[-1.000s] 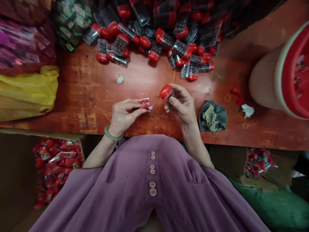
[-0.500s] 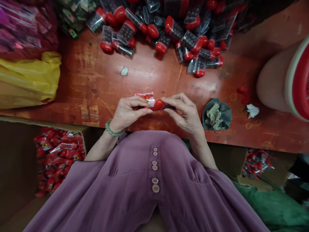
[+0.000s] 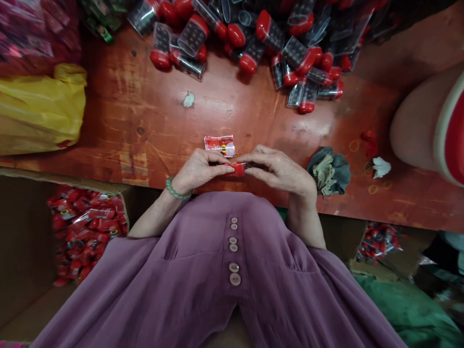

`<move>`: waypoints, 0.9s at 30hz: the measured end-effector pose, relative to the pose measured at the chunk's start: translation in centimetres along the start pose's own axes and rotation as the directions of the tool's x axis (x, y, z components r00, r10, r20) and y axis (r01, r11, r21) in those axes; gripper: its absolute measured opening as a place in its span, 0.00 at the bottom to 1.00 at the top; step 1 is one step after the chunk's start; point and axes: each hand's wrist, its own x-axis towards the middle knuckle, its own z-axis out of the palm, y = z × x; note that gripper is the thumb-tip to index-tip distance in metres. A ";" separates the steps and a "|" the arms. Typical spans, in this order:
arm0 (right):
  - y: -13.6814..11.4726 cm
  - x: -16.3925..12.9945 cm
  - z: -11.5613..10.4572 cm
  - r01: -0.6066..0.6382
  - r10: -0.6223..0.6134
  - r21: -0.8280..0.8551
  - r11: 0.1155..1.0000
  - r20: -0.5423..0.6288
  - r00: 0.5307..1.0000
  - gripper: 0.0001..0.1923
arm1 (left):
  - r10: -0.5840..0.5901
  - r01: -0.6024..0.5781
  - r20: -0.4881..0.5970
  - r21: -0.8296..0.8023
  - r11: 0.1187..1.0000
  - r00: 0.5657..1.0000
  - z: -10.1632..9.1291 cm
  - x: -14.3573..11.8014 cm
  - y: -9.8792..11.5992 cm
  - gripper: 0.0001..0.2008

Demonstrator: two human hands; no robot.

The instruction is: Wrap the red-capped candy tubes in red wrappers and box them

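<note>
Close in front of my body, at the near edge of the table, my two hands meet over a small red-capped container [image 3: 237,169]. My left hand [image 3: 197,170] pinches its red end between thumb and fingers. From the other side my right hand [image 3: 281,169] closes over the darker end, hiding most of it. Just beyond the left fingertips is a red printed packet [image 3: 218,145] with a yellow-and-black figure; whether the fingers touch it I cannot tell. Many clear containers with red caps [image 3: 255,43] lie heaped at the far side.
At the left are a yellow bag [image 3: 39,108] and a pink bag [image 3: 39,38]. An open carton [image 3: 125,208] below holds red packets. To the right stand a crumpled cloth [image 3: 329,171], a white scrap [image 3: 381,167] and a large pale bucket [image 3: 416,125] with a red rim.
The container has turned and dropped slightly between my hands, with the right fingers stretched further over it. More of the red packet now shows beyond my left hand. The view has shifted slightly.
</note>
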 end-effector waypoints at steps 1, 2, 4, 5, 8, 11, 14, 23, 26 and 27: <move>0.3 0.2 -0.1 0.014 -0.015 0.033 0.999 0.026 1.000 0.17 | -0.024 0.024 0.015 -0.016 1.000 1.000 0.0 0.0 0.0 0.09; 0.6 0.3 -0.1 0.026 -0.029 0.063 0.998 0.048 0.998 0.17 | -0.044 0.045 0.028 -0.034 0.998 0.999 0.1 0.1 -0.1 0.09; 0.9 0.5 0.0 0.042 -0.050 0.112 0.993 0.068 0.996 0.18 | -0.072 0.076 0.053 -0.071 0.995 0.996 0.1 0.1 0.0 0.09; 1.0 0.6 0.0 0.048 -0.056 0.132 0.990 0.063 0.996 0.19 | -0.078 0.083 0.065 -0.087 0.993 0.995 0.1 0.2 0.0 0.10; 1.1 0.9 0.3 0.046 -0.048 0.163 0.986 0.005 0.999 0.18 | -0.073 0.082 0.087 -0.096 0.992 0.993 -0.2 0.4 0.3 0.11; 1.0 1.0 0.5 0.036 -0.021 0.185 0.982 -0.081 0.996 0.17 | -0.039 0.046 0.056 -0.131 0.990 0.998 -0.9 0.7 0.8 0.13; 0.8 1.2 0.7 0.018 0.023 0.233 0.972 -0.171 0.985 0.17 | -0.036 0.037 0.011 -0.299 0.953 0.999 -1.6 0.7 1.3 0.20; 0.7 2.0 1.6 -0.028 0.157 0.394 0.919 -0.300 0.941 0.17 | -0.170 0.108 -0.029 -0.662 0.741 0.985 1.0 0.1 0.7 0.20; 0.5 2.3 2.8 -0.024 0.169 0.338 0.941 -0.405 0.899 0.17 | -0.224 0.087 -0.114 -0.685 0.724 0.968 2.2 0.5 0.6 0.17; 0.4 2.4 3.3 -0.027 0.171 0.302 0.953 -0.460 0.871 0.17 | -0.233 0.073 -0.142 -0.690 0.720 0.962 2.5 0.7 0.7 0.17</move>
